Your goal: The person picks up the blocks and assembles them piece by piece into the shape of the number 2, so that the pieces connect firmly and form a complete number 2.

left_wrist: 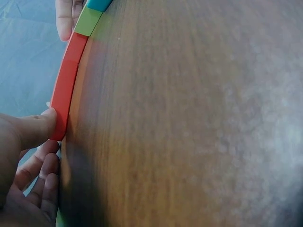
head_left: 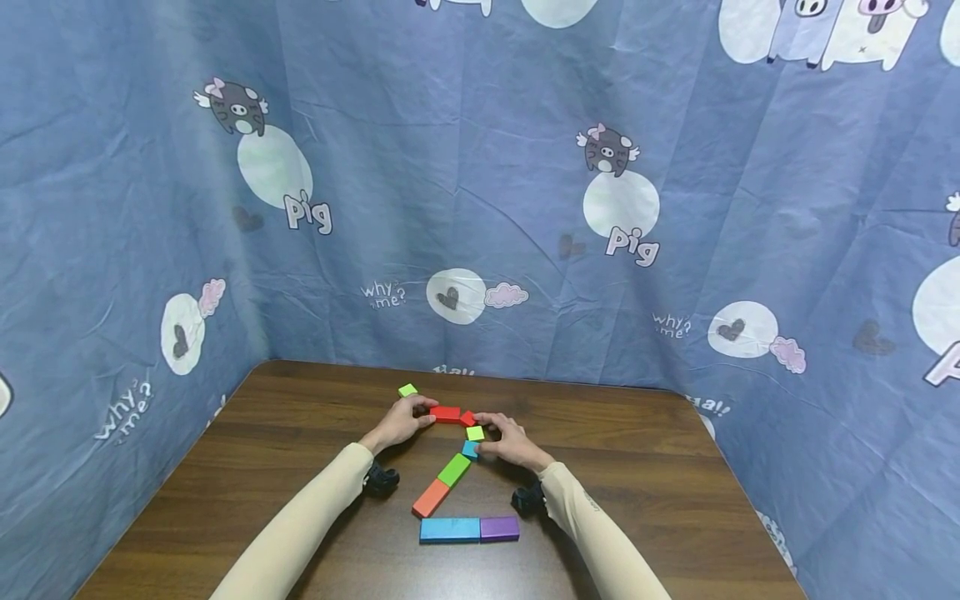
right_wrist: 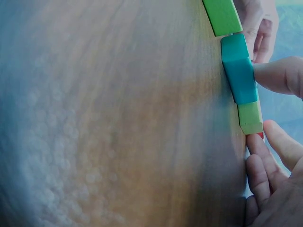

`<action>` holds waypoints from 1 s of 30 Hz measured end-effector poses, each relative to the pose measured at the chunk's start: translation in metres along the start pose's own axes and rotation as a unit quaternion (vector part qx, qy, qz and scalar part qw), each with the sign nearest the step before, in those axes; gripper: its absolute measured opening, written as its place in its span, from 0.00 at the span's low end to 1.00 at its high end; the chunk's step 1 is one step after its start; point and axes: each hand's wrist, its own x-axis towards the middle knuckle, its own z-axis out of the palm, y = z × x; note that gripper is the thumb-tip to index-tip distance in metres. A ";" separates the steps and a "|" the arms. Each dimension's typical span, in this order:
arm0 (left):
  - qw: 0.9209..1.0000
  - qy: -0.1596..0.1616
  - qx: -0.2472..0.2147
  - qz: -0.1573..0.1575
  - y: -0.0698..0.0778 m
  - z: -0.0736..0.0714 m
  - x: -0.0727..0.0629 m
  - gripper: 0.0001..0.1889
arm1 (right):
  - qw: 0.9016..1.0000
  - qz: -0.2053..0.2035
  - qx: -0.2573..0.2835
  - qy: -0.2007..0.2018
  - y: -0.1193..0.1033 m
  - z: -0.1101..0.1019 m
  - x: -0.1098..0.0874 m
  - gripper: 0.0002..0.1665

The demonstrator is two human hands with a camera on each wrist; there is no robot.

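Observation:
With its thumb on the near side and a finger behind, my left hand (head_left: 400, 421) pinches the left end of a red rectangular block (head_left: 446, 414). A small red block (head_left: 468, 418) follows it, then a yellow-green block (head_left: 475, 433) and a blue block (head_left: 470, 450), making a curve. To the right of that curve is my right hand (head_left: 513, 443). In the right wrist view its thumb touches the blue block (right_wrist: 239, 71), while its other fingers lie beside the yellow-green block (right_wrist: 250, 117). The small red block is mostly hidden there.
A green block (head_left: 453, 470) and an orange block (head_left: 431, 498) slant down-left from the curve. Nearer, a light blue block (head_left: 450, 530) meets a purple block (head_left: 499, 528). Another yellow-green block (head_left: 407, 390) sits behind my left hand. A blue curtain (head_left: 480, 208) hangs beyond the wooden table (head_left: 637, 483).

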 end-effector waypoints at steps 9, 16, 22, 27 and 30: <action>1.000 -0.003 0.009 0.004 0.000 0.000 -0.001 0.15 | 1.000 -0.004 -0.001 0.005 0.000 0.001 0.000 0.35; 1.000 0.004 0.006 -0.005 0.000 0.000 -0.001 0.14 | 1.000 0.001 0.002 0.002 0.002 0.000 0.000 0.35; 1.000 0.007 0.004 -0.008 0.001 0.001 0.000 0.14 | 1.000 0.001 0.003 -0.002 0.001 -0.001 0.001 0.35; 1.000 0.004 0.001 -0.009 -0.001 0.001 0.000 0.15 | 1.000 0.000 0.004 -0.003 0.002 0.000 0.001 0.35; 1.000 0.000 -0.001 -0.006 -0.002 0.000 0.000 0.17 | 1.000 -0.001 0.005 -0.002 0.002 0.000 0.001 0.35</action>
